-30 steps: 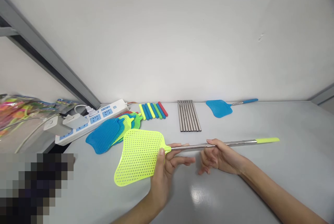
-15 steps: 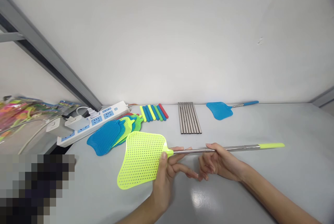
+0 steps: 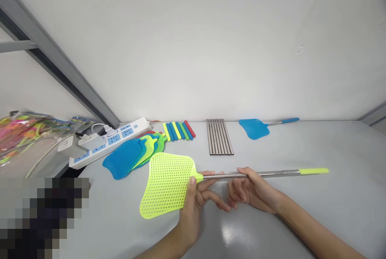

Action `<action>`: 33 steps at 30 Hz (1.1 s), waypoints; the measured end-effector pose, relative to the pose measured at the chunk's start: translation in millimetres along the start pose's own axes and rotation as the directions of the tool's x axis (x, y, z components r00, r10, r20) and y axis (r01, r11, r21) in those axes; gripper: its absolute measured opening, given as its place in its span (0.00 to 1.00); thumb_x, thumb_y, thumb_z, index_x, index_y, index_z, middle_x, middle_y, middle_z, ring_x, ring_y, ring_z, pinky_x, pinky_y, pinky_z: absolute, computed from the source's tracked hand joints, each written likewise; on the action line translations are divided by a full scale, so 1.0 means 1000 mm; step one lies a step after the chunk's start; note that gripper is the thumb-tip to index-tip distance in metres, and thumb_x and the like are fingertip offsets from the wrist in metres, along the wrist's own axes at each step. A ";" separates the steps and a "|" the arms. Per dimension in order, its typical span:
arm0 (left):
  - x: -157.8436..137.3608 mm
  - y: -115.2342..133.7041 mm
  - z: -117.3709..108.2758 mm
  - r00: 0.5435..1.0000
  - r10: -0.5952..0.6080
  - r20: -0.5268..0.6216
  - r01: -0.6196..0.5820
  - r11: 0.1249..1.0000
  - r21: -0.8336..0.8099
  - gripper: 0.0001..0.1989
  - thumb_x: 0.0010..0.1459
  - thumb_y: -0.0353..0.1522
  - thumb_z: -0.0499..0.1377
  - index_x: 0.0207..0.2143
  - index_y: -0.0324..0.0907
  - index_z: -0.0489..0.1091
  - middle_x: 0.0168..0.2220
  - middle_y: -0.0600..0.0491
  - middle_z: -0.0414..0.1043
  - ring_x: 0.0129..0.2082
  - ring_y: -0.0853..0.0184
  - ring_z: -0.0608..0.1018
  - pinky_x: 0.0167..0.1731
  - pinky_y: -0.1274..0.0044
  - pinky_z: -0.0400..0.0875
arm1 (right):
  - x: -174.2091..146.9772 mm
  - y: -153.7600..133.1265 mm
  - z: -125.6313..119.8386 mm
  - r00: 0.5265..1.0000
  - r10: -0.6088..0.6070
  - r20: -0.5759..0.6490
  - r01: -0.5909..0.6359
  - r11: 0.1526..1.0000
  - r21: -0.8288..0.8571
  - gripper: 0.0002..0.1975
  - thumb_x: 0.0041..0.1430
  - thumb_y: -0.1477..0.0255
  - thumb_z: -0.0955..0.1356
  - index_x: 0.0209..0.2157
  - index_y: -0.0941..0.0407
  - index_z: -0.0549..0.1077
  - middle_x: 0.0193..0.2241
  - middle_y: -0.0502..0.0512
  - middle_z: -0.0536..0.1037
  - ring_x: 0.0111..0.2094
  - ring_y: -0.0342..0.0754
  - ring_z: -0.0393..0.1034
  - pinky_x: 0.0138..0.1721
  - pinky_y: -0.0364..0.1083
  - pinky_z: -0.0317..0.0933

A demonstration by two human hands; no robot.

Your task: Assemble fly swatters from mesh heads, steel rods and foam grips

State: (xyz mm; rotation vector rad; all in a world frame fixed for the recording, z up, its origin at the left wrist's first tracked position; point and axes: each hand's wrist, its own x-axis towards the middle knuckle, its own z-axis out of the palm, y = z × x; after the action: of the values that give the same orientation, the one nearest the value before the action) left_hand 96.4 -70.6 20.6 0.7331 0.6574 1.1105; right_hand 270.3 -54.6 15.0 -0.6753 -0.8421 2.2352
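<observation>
A yellow fly swatter lies across both hands above the table, its perforated head to the left and its long metal rod pointing right to a yellow grip. My left hand pinches the neck where head meets rod, thumb on top and fingers beneath. With thumb and forefinger, my right hand holds the rod around its middle; the other fingers are curled below it. The rod is extended, with joints showing along its length.
Behind stand a row of metal tubes, several coloured grips and a finished-looking blue swatter. At left, loose swatter heads overlap beside a white power strip with plugged-in adapters. Plastic-bagged items lie beyond.
The swatter's head and my left hand sit slightly further right in view. Both hands keep the same hold; the background has shifted a little with the camera.
</observation>
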 end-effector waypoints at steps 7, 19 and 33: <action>-0.001 -0.004 0.000 1.000 -0.002 0.013 0.002 1.000 -0.002 0.20 0.58 0.39 0.39 0.40 0.38 0.65 0.39 0.45 0.72 0.17 0.63 0.74 0.24 0.68 0.65 | 0.003 0.006 0.002 1.000 0.015 0.022 -0.015 0.999 0.039 0.27 0.56 0.59 0.51 0.15 0.60 0.65 0.17 0.52 0.62 0.25 0.47 0.64 0.36 0.50 0.53; -0.001 -0.007 0.006 0.996 -0.083 0.044 0.081 0.996 0.036 0.23 0.57 0.40 0.38 0.40 0.37 0.67 0.18 0.50 0.72 0.12 0.67 0.69 0.21 0.72 0.65 | 0.007 0.018 0.013 1.000 -0.010 0.014 0.009 0.996 0.086 0.30 0.53 0.54 0.51 0.15 0.60 0.66 0.15 0.52 0.63 0.22 0.47 0.63 0.31 0.48 0.53; -0.002 -0.017 0.006 0.997 -0.076 0.001 0.075 0.989 0.124 0.25 0.57 0.41 0.40 0.44 0.35 0.67 0.12 0.53 0.66 0.10 0.71 0.65 0.18 0.76 0.60 | 0.012 0.024 0.020 0.998 -0.062 -0.022 0.063 0.996 0.059 0.33 0.52 0.51 0.47 0.12 0.59 0.64 0.11 0.52 0.61 0.19 0.47 0.63 0.25 0.46 0.53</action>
State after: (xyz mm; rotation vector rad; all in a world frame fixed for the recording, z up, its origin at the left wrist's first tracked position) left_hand 110.0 -78.4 11.2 0.8111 0.7484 1.0044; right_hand 240.4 -67.1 8.2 -0.6340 -0.7734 2.1848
